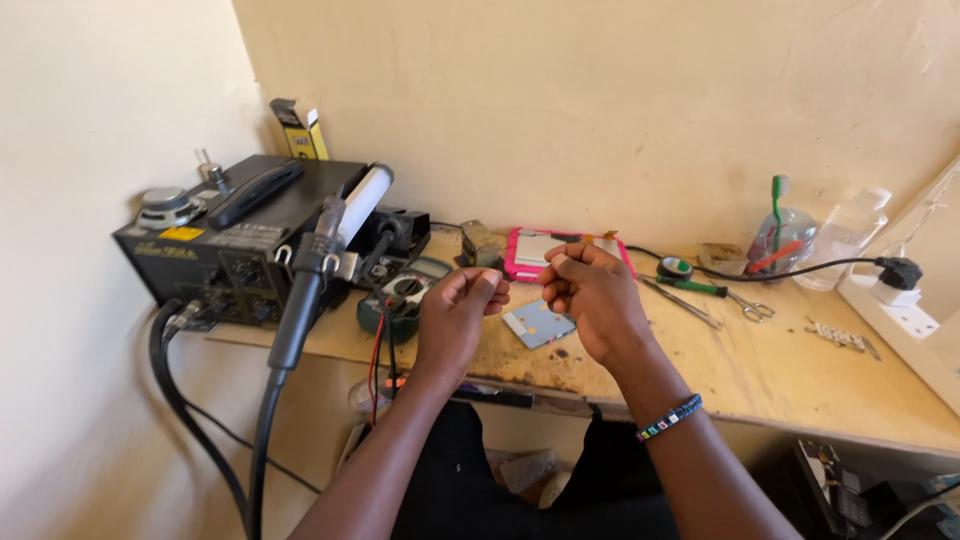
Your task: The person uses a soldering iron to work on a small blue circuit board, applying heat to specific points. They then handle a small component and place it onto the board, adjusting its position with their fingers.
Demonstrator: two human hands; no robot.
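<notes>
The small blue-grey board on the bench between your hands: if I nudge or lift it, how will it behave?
The small blue-grey board lies flat on the wooden bench, so it would probably slide rather than roll or tip. It looks thin and small, so likely light and fairly stiff. Its corner sits just under the right hand; picking it up by the edges seems safest, as it may be fragile.

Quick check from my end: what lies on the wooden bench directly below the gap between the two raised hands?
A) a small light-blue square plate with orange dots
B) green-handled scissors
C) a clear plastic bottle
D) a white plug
A: the small light-blue square plate with orange dots lies flat on the wooden bench, under the gap between the left hand and right hand.
</notes>
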